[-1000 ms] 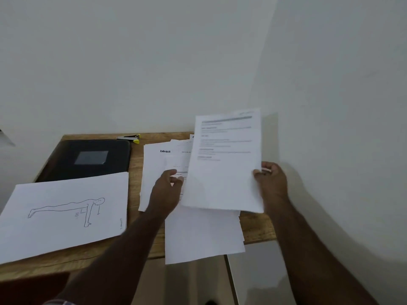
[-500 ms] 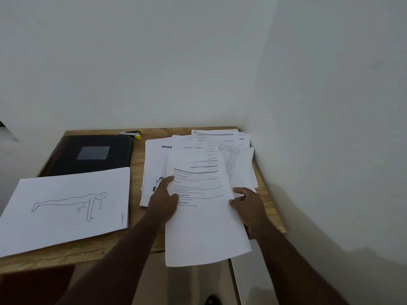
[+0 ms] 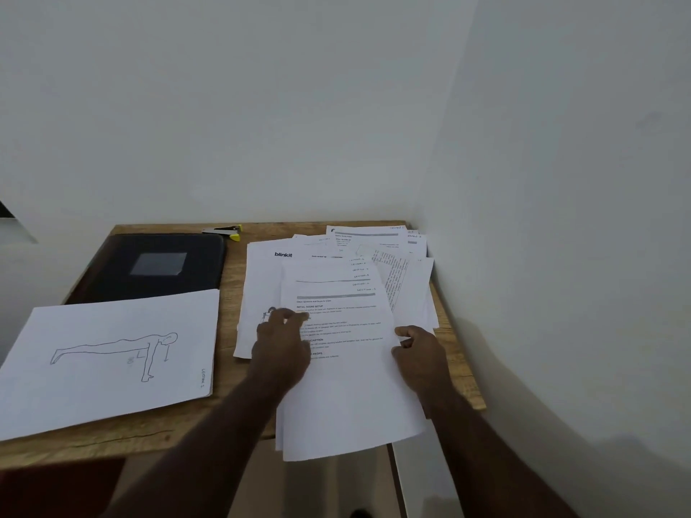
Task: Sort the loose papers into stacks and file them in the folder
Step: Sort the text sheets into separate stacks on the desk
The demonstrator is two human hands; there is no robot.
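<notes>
1. My left hand [image 3: 280, 340] rests, fingers loosely bent, on the left side of the top printed sheet [image 3: 344, 353]; whether it pinches anything I cannot tell.
2. My right hand [image 3: 420, 349] curls on that sheet's right edge.
3. The loose papers [image 3: 392, 263] fan toward the tabletop's [image 3: 232, 289] far right corner; the top sheet overhangs the near edge.
4. The black folder [image 3: 157, 267] lies closed at the far left, with the push-up drawing [image 3: 112, 353] in front of it.
5. I would square the sheet's edges before moving it, pressing lightly.

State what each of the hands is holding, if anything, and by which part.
Right hand pinches the top printed sheet at its right edge. Left hand rests on the sheet's left side; whether it grips cannot be told.
</notes>
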